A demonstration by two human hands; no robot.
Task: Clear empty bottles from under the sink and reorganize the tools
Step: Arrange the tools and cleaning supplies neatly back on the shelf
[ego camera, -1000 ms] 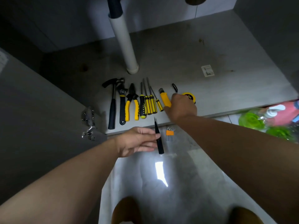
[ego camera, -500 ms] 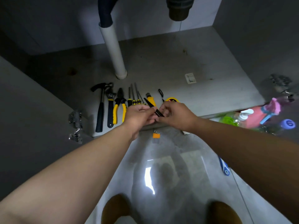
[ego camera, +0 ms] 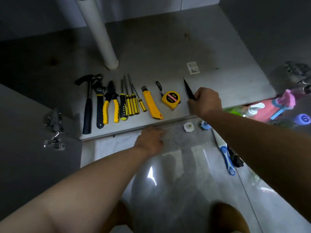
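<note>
Black and slender, the pointed tool has changed hands. A second ago the left hand held it over the floor tiles, and half a second ago both hands met on it. Now the right hand alone has its fingers curled round the handle. The tip aims toward the back of the cabinet floor, just right of the tape measure. I'd say it is about to be laid down as the next piece in the row that starts at the hammer. The left hand has dropped to the tiles at the cabinet's front edge. It is blurred, so I cannot tell whether it grips anything. Bottles lie outside the cabinet, off to the right
</note>
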